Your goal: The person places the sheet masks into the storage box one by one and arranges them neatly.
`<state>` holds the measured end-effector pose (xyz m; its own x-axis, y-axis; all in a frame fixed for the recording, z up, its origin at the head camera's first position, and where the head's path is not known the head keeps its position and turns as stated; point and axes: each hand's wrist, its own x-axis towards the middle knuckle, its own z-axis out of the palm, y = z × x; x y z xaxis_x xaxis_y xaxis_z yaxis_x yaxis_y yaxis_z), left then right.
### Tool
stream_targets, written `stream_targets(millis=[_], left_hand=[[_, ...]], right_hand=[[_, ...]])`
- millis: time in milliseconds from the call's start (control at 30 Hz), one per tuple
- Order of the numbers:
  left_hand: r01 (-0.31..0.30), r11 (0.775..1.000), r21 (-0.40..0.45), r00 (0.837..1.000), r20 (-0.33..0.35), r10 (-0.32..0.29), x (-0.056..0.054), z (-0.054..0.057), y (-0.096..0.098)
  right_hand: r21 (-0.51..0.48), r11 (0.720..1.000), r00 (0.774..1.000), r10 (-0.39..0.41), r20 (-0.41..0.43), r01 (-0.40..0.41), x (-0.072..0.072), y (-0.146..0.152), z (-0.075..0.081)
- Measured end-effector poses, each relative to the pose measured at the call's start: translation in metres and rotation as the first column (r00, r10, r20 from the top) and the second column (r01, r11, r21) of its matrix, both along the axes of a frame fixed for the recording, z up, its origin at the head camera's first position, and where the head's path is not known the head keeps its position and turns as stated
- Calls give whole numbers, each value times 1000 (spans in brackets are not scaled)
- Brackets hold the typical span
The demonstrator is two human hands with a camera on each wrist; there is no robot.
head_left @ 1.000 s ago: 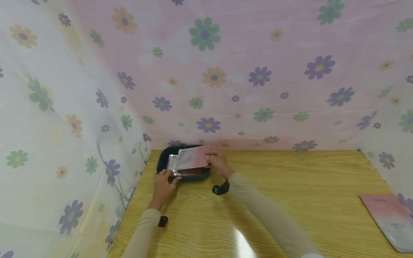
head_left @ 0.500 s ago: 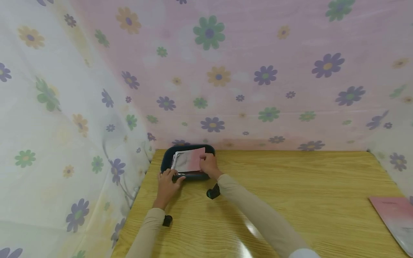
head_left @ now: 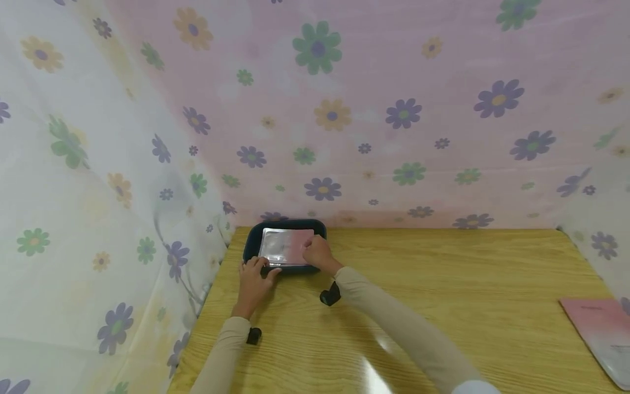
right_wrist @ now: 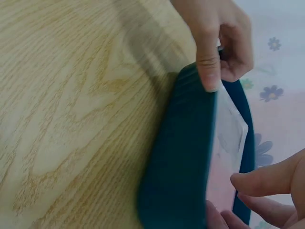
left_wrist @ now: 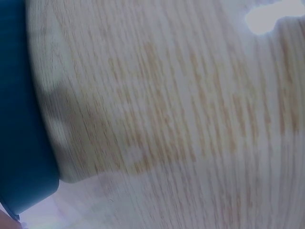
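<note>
A dark teal basket [head_left: 250, 249] stands at the table's back left, its wall [right_wrist: 183, 148] close up in the right wrist view. In it lies a pink-and-silver sheet mask packet [head_left: 285, 244] atop at least one other, silver end to the left. My left hand [head_left: 253, 284] grips the front left rim, thumb outside and fingers over the edge. My right hand [head_left: 319, 253] pinches the packet's pink end at the basket's right side, fingers partly inside. In the right wrist view, the left hand [right_wrist: 217, 43] shows at the far end of the basket.
Another pink-and-silver packet [head_left: 598, 336] lies at the table's right edge. The wood-grain table [head_left: 443, 284] meets flowered curtains [head_left: 364, 109] at the back and both sides. Dark wrist cameras [head_left: 330, 294] hang under the sleeves.
My right hand has brought the top packet left and down, so it now lies straight and flat inside the basket. The left hand has kept hold of the rim.
</note>
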<state>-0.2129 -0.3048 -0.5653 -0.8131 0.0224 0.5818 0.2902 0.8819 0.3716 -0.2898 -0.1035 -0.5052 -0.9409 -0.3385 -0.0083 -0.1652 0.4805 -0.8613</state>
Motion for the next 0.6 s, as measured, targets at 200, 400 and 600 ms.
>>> stream_targets(millis=[200,400,600], left_hand=[[0,1000,-2,1000,6,0,0,0,1],[6,1000,-13,1000,-25,-6,0,-2,-1],[10,1000,-20,999,-31,-10,0,-2,-1]], right_hand=[[-109,992,989,78,127,-65,4,14,13],[-229,963,966,187,179,-144,6,39,21],[-254,954,951,217,221,-159,6,71,24]])
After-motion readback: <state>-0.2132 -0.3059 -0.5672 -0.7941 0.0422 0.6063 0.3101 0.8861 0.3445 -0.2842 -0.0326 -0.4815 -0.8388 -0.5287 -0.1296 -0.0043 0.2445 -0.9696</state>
